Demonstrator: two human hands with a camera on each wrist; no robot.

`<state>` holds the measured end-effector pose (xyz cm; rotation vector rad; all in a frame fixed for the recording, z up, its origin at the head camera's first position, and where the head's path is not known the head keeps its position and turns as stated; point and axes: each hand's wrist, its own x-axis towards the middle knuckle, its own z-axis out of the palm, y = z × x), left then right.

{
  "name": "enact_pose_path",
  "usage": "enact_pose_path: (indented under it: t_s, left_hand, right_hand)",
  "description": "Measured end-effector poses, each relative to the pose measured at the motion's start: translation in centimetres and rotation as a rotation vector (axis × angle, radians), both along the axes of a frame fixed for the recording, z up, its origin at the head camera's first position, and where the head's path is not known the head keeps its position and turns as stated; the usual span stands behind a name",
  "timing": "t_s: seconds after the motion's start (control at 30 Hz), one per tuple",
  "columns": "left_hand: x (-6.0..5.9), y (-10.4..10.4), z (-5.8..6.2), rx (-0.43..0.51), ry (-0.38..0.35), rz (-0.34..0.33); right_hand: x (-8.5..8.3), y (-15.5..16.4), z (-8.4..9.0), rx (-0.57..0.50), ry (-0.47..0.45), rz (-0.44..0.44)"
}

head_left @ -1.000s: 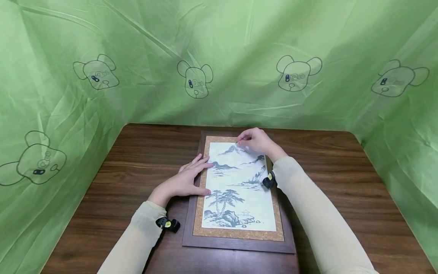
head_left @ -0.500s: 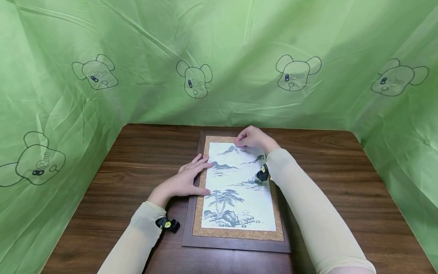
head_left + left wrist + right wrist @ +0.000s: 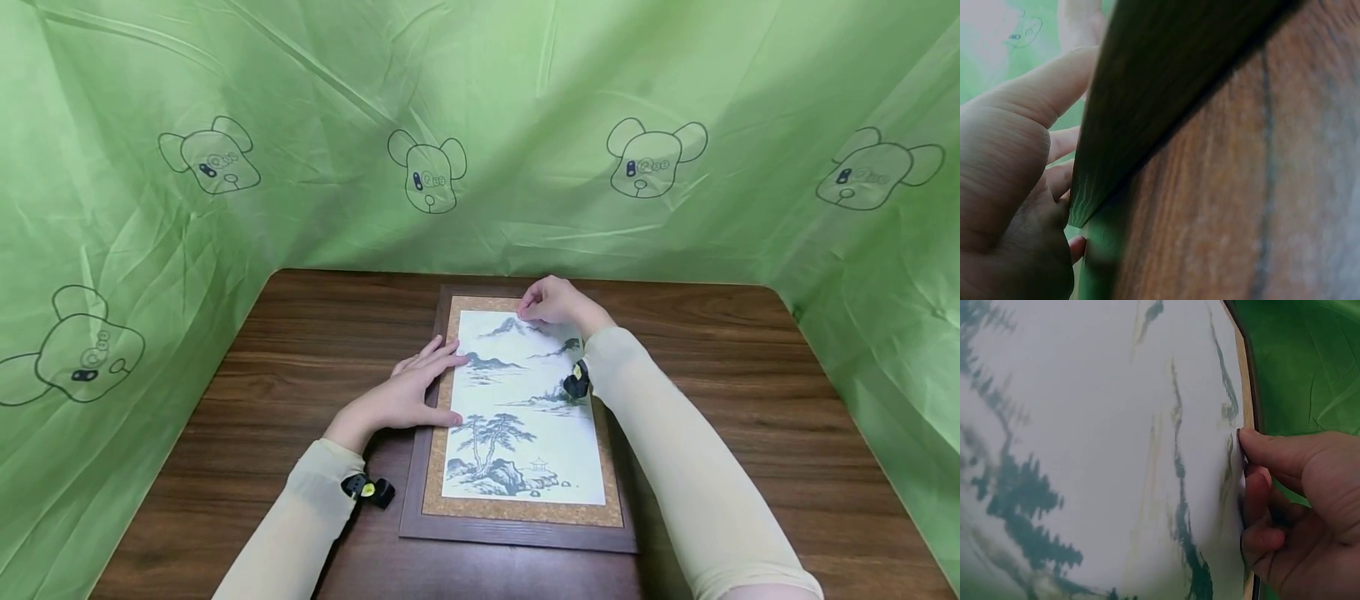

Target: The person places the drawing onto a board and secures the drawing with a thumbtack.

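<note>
Green tent, wood table (image 3: 315, 350); right-wrist view alone shows right hand (image 3: 1297, 506) grip pinching painting (image 3: 1116, 456) edge.

Makeshift booth: green sheeting (image 3: 480, 100) around table (image 3: 315, 333)

Head overview, two close wrist views

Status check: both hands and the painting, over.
Left hand flat, pressing frame left edge. Right hand pinching painting sheet at top edge. Nothing obstructing on table.
</note>
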<state>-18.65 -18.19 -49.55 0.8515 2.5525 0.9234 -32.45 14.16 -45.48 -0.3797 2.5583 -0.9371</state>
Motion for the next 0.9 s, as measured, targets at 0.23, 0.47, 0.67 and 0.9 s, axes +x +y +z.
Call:
enact_pose_path:
  t_s: [0.23,0.47,0.67,0.9]
  left_hand:
    - [0.0,0.2,0.0,0.013,0.006,-0.013]
    - [-0.2,0.2,-0.1,-0.01,-0.002,-0.005]
    - [-0.4,0.1,-0.3,-0.02,0.002,-0.012]
    - [-0.4,-2.3,1.0,-0.006,0.104,0.033]
  right_hand:
    - [0.0,0.5,-0.6,0.001,-0.009,-0.133]
    - [-0.3,0.2,-1.0,0.009,-0.027,-0.236]
    - [1.1,0.4,-1.3,0.011,0.072,-0.157]
    - [4.2,4.4,1.5,0.014,0.237,0.076]
